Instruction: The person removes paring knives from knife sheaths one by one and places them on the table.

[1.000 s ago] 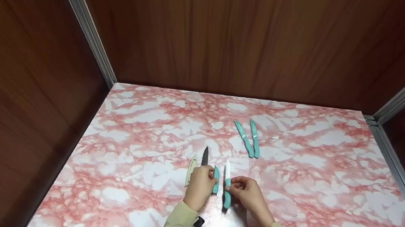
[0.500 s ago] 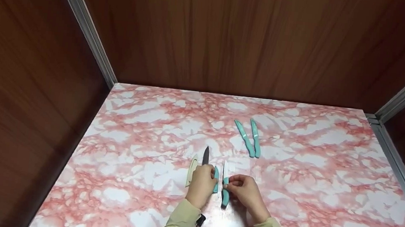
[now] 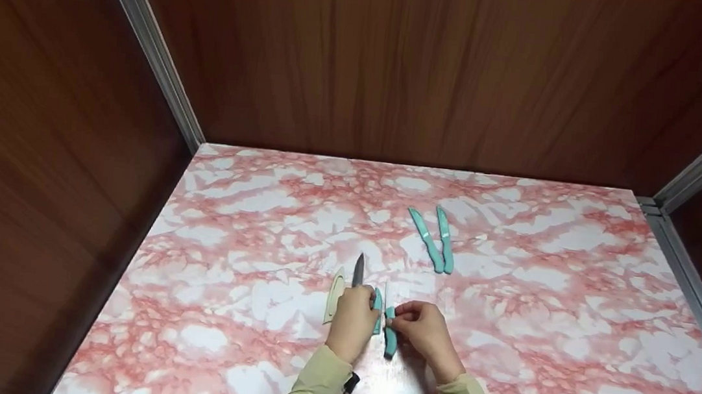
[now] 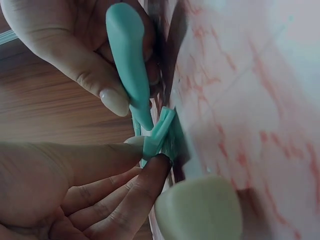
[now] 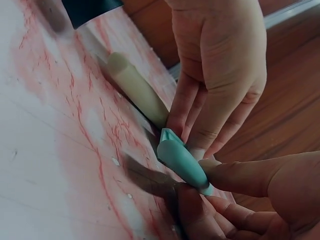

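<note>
Teal-handled knife [image 3: 389, 333] in right-hand grip [image 3: 431, 333], teal sheath [image 3: 376, 322] in left-hand grip [image 3: 352, 322]; side by side at the tabletop [image 3: 215, 313].
Right pinches the knife's handle [image 3: 389, 345], likely keeping fingers off the edge. Left pinches the sheath, presumably to steady it; contact with the knife unclear. Dark blade [image 3: 359, 271] shows past the left-hand grip, cream sheath [image 3: 335, 296] just left. Two teal knives [image 3: 444, 239] lie farther back.

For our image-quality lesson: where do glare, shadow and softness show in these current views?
Head view: white glare on the marbled tabletop between the sleeves; left wrist view: soft edges on the near cream knife handle; right wrist view: a dark shadow on the tabletop beside the teal knife handle.
</note>
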Demonstrator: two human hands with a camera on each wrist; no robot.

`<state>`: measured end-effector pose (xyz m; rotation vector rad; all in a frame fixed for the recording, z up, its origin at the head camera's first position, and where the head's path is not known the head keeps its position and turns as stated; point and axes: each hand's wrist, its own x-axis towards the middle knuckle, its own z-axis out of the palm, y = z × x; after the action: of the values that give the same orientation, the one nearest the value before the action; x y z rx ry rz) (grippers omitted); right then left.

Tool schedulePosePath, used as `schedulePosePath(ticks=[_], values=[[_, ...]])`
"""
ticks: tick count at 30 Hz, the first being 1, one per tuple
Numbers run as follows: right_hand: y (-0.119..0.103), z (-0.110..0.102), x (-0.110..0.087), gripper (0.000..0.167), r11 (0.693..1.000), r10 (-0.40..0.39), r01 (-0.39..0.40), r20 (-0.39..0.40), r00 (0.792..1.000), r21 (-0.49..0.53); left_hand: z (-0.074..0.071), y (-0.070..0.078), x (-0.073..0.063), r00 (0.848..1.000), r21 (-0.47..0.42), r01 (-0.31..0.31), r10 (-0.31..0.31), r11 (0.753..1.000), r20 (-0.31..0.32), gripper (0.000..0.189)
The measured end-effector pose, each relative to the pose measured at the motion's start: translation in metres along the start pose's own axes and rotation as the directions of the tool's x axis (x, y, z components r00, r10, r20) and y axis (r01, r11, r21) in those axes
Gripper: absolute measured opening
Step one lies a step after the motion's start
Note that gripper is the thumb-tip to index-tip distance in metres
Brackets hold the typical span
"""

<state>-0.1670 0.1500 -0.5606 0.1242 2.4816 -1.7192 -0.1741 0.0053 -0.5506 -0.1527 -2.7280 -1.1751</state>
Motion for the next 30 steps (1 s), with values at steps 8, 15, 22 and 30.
schedulePosePath(ticks=[8,15,22,30], values=[[-0.0044,-0.0005,0.0,0.018,0.994,-0.038,0.033,-0.046,0.998,-0.102,0.002,-0.001,0.0007,1.0,0.004,-0.023,0.023,1.0,-0.008,0.025],[-0.0042,-0.001,0.0038,0.018,0.987,-0.04,0.033,-0.042,0.998,-0.155,0.0029,-0.0016,0.0022,1.0,0.012,-0.023,0.023,1.0,-0.005,0.021],[-0.0037,-0.0019,0.0077,0.019,0.985,-0.01,0.006,-0.021,1.0,-0.171,0.0026,-0.0003,0.0017,1.0,0.009,-0.021,0.021,1.0,-0.005,0.019],[-0.0027,-0.0028,0.0086,0.022,0.981,-0.034,0.029,-0.026,0.999,-0.193,0.0043,0.0019,0.0009,0.999,0.055,-0.036,0.038,0.998,-0.035,0.026]])
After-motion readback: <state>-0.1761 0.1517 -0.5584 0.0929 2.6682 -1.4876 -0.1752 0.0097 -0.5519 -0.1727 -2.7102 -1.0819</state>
